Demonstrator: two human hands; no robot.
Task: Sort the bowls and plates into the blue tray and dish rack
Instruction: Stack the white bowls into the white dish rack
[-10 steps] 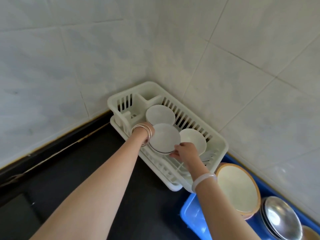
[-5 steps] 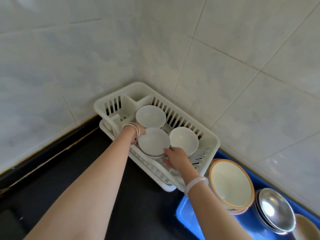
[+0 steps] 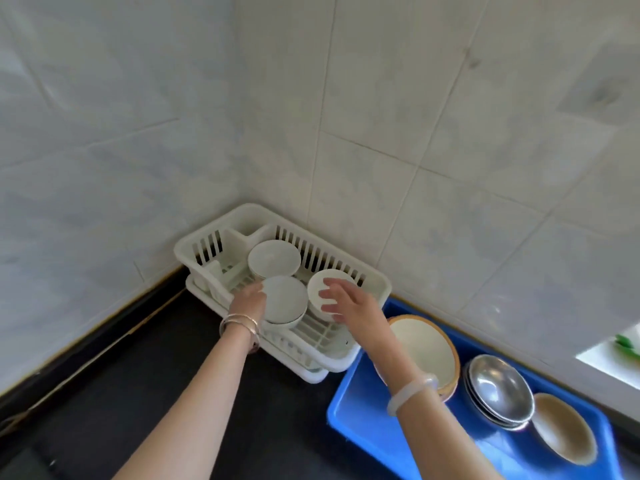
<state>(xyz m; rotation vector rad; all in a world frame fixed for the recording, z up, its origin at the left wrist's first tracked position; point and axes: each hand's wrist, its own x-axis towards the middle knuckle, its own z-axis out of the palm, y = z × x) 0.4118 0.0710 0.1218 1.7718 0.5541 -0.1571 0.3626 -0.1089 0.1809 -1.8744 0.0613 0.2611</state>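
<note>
Bowl (image 3: 285,299), round, glossy, gripped in slatted rack (image 3: 378,288).

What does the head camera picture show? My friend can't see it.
Two hands reach into a white dish rack in a tiled corner: the left hand holds a white bowl, the right hand spreads open over a second bowl. Beside it, a blue tray holds more bowls.

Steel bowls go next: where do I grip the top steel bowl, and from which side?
Probably pinch the near rim of the top steel bowl, coming down from the near side. It sits mouth up on a stack, with a large bowl on one side and a beige bowl on the other, while bare blue tray floor lies in front.
</note>
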